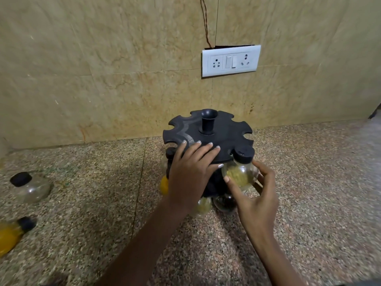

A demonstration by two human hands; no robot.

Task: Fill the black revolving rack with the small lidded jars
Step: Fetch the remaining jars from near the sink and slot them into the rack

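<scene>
Steadying the black rack [208,137] with the flat, open left hand [190,170] on its near top edge, the right hand [255,195] grips a pale-filled jar [240,174] at a near-right slot, where a misaligned neck could jam or spin the rack.

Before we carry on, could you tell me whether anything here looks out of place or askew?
Yes: the orange-filled jar at far left lies tipped on its side on the counter, lid still on, nothing spilled. The clear jar nearby stands upright.
</scene>
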